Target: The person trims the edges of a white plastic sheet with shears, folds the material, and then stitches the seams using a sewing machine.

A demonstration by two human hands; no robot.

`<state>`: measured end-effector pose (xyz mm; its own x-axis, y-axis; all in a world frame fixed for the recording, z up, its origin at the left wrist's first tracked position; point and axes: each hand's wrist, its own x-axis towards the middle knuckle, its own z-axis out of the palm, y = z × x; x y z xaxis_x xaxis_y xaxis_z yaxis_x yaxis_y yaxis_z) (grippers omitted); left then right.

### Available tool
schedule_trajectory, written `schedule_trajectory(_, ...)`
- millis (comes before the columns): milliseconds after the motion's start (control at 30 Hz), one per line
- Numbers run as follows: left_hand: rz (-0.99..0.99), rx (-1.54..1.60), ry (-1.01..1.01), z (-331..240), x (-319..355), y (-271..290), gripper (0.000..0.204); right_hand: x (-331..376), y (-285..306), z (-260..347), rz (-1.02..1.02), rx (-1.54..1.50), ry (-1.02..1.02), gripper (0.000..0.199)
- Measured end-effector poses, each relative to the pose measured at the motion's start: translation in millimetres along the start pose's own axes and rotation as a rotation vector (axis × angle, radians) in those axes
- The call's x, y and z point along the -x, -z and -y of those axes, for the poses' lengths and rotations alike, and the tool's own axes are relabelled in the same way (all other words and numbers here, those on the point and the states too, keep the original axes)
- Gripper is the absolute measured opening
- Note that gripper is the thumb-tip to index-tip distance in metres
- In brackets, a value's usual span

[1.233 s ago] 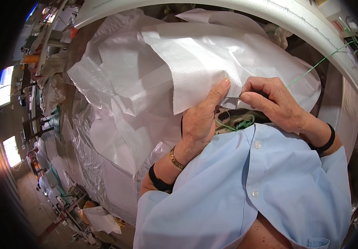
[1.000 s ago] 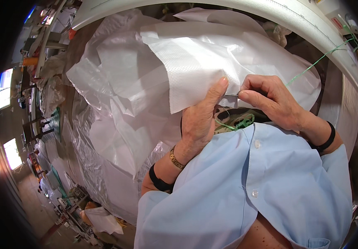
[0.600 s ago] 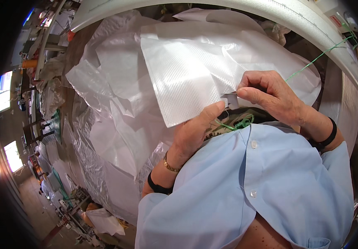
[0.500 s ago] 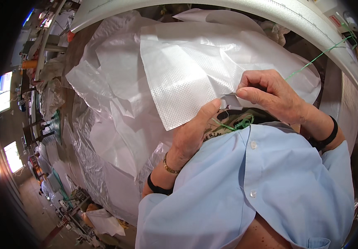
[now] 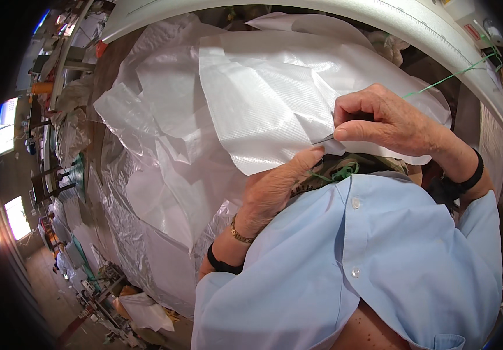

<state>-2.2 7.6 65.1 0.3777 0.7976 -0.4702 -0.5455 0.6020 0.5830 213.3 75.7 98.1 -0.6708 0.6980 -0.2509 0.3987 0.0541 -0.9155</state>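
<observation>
Two hands at the white woven sheet draped over the pile. My right hand has its fingers curled, pinching a thin dark tool, mostly hidden. My left hand meets the sheet's lower edge; grip unclear.

- Bright, even daylight falls over the white woven sheet, which shines with soft glare along its creases.
- Two windows at the far left blow out to plain white.
- The hands cast only faint shadows beneath them.
- The picture's rim sinks into black, and straight edges bow strongly near it.
- The centre is sharp; the left clutter is smeared and small.
</observation>
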Motion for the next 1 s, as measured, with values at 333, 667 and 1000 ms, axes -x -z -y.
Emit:
schedule_trajectory(333, -0.042, 0.044, 0.073, -2, 1, -4, 0.046, -7, 6, 2, 0.091, 0.126, 0.022, 0.043)
schedule_trajectory(667, 0.012, -0.087, 0.003, 2, 4, 1, 0.026, -12, 5, 4, 0.104, 0.114, 0.052, 0.046)
schedule_trajectory(1000, 0.039, -0.064, -0.059, 7, 1, 7, 0.026, -17, 0, 2, 0.111, 0.068, 0.03, 0.042)
